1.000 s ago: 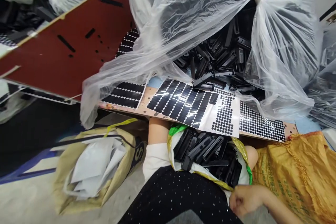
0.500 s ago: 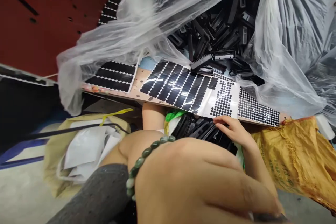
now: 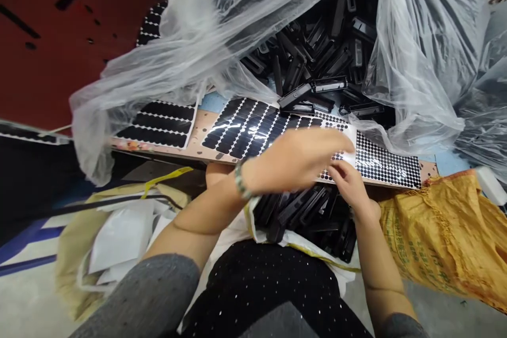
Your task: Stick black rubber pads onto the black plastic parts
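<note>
The narrow worktop's [image 3: 202, 132] front edge crosses mid-frame, wrinkled, filmy plastic [image 3: 178, 63] crowding its far side. The glossy dotted sheet [image 3: 349, 131] lies beneath the left hand [image 3: 295, 158], blurred and curved; the right hand [image 3: 350, 184] bends its fingers at the near edge. I can't tell whether either grips anything.

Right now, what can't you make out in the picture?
All in the head view:
Left hand: blurred, so I can't tell what its grip holds.
Dotted sheet: partly hidden behind the left hand.
Orange sack: its printing is too small and creased to read.
Cloudy plastic bag: cut off by the top edge.
</note>
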### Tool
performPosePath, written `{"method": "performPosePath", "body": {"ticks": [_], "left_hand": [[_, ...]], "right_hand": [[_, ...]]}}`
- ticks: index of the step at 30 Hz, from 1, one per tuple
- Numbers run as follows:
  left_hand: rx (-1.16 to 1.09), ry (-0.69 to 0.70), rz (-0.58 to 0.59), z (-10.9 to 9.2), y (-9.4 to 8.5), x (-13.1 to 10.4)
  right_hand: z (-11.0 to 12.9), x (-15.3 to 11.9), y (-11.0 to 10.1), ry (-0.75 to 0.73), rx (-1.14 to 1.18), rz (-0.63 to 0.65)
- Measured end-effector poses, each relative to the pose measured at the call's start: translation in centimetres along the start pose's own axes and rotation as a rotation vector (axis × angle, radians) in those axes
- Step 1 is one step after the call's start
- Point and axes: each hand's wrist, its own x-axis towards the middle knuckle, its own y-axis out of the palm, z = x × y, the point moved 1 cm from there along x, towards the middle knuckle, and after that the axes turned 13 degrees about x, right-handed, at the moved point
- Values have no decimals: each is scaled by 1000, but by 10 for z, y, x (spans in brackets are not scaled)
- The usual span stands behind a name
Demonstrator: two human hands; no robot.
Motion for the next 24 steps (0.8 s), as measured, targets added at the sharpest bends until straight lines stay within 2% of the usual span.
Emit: {"method": "performPosePath", "body": {"ticks": [1,2,4,6,9,12,14,15,17,19,21,24], "left_hand": [[242,73,150,7,1,22],[501,98,230,16,2,42],[936,8,279,35,3,75],[1066,-48,278,49,3,92],[1099,-47,259,58,-8,92],[957,70,78,54,-32,80],[664,97,-85,51,-48,71],[488,61,-127,50,-53,68],[193,-88,-89,51,-52,62],[24,-234,24,53,-40,60],[-36,-337,125,56,-21,61],[-33,-448,189,65,4,67]], "right_hand": [[-2,10,3,15,8,-61],[-4,22,6,46,24,-124],[-6,46,18,141,56,-257],[-5,68,33,230,65,-307],[-3,91,55,247,166,-280],[-3,99,65,260,312,-237],[-4,100,63,275,314,-231],[-5,99,60,276,288,-237],[-7,98,53,257,226,-268],[-9,97,46,229,172,-321],[-11,97,42,209,137,-377],[-12,101,45,185,104,-422]]}}
